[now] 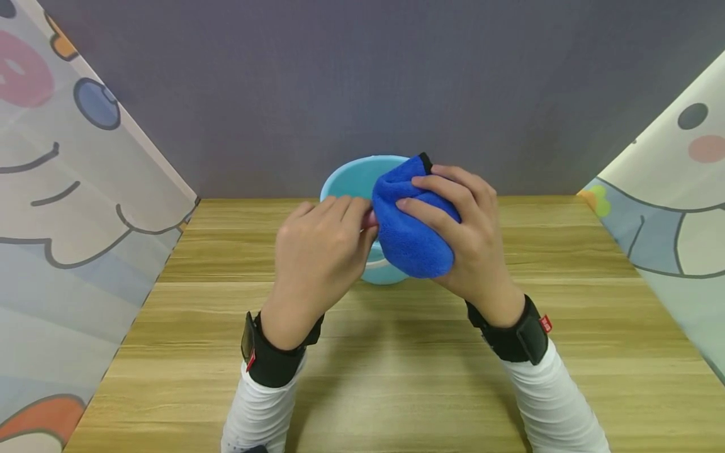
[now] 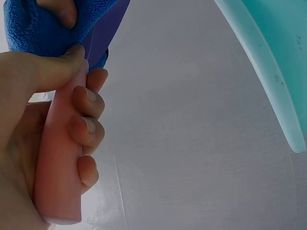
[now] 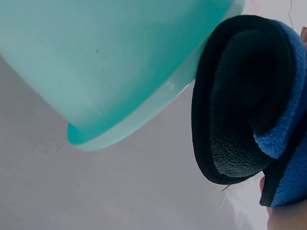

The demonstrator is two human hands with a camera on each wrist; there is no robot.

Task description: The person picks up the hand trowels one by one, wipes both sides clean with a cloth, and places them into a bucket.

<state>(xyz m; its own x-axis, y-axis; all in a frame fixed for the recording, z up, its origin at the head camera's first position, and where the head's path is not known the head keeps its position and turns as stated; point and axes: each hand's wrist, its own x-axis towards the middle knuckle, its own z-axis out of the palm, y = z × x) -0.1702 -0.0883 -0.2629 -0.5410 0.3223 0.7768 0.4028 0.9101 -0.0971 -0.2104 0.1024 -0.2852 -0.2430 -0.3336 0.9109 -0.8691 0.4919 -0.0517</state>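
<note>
My left hand (image 1: 320, 242) grips the pink handle of a knife (image 2: 60, 167), its fingers wrapped round it and its thumb up near the blade. The purple blade runs into the folds of a blue cloth (image 1: 410, 242), which covers much of it. With spread fingers my right hand (image 1: 472, 223) holds this fluffy, black-edged cloth round the blade. In the right wrist view the cloth is folded over into a dark loop. Both hands are over the front of a light blue bucket (image 1: 354, 179), hiding part of its rim.
The bucket stands on a wood-grain table (image 1: 396, 377), close to a grey panel (image 1: 362, 82) at the back. Cartoon-printed sheets (image 1: 73, 283) flank the table on both sides. A pale band, like a bucket handle (image 1: 376, 263), crosses the bucket's front.
</note>
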